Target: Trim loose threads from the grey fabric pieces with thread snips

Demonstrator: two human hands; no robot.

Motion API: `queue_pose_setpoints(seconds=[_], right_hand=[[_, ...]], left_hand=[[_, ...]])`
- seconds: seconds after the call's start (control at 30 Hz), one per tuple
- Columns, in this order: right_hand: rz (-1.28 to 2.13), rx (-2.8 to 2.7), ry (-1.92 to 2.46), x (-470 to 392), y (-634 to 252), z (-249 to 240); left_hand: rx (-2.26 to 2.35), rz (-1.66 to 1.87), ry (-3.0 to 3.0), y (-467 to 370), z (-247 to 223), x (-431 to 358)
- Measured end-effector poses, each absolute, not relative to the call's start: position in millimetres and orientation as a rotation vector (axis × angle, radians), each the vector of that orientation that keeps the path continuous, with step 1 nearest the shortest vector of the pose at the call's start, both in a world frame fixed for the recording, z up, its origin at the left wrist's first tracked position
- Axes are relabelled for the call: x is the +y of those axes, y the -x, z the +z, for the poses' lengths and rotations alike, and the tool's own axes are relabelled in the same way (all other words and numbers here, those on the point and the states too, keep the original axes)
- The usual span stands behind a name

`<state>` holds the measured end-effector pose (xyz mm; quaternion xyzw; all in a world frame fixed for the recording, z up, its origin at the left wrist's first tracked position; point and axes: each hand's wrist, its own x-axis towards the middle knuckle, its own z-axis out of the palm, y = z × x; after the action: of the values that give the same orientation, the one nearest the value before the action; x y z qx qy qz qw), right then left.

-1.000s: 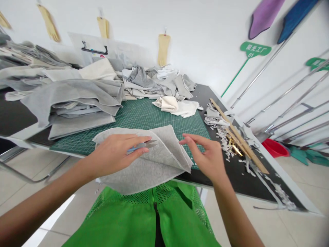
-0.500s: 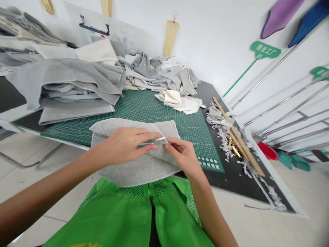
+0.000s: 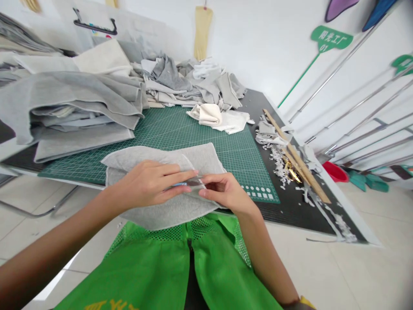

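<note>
A grey cloth (image 3: 161, 217) with a stitched edge lies over the table's front edge and hangs down in front of my green vest. My left hand (image 3: 150, 183) rests over it, with a small blue-handled tool (image 3: 180, 184) between thumb and fingers. Most of that tool is hidden, so its exact kind cannot be made out. Close beside the left fingertips, my right hand (image 3: 226, 189) is closed on the cloth's edge, thumb against fingers. The fingertips of both hands nearly meet.
A green cutting mat (image 3: 167, 129) covers much of the dark table. Folded grey cloths (image 3: 84, 146) are stacked at left, a cream cloth (image 3: 209, 115) lies further back. Wooden strips (image 3: 295, 159), scraps and gold-handled scissors (image 3: 292, 171) lie at right.
The view has shifted slightly. The tool's pale metal end, plain to see before, is now mostly covered by the left fingers. Both hands stay at the cloth's edge.
</note>
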<state>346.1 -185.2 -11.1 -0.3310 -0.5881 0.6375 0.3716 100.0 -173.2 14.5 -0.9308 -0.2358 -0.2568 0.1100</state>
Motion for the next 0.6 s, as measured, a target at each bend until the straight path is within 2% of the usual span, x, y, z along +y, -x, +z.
queue_pose_setpoints(seconds=[0.23,0.6], right_hand=[[1.566,-1.550,0.810,-184.2,-346.8,-11.4],[1.544,-1.548,0.766,-182.6,-346.7,-14.2]], left_hand=[[-0.661,-0.616,2.671,-99.9,17.6,-176.6],[-0.598,-0.630,2.629,-100.5,18.0,-176.6]])
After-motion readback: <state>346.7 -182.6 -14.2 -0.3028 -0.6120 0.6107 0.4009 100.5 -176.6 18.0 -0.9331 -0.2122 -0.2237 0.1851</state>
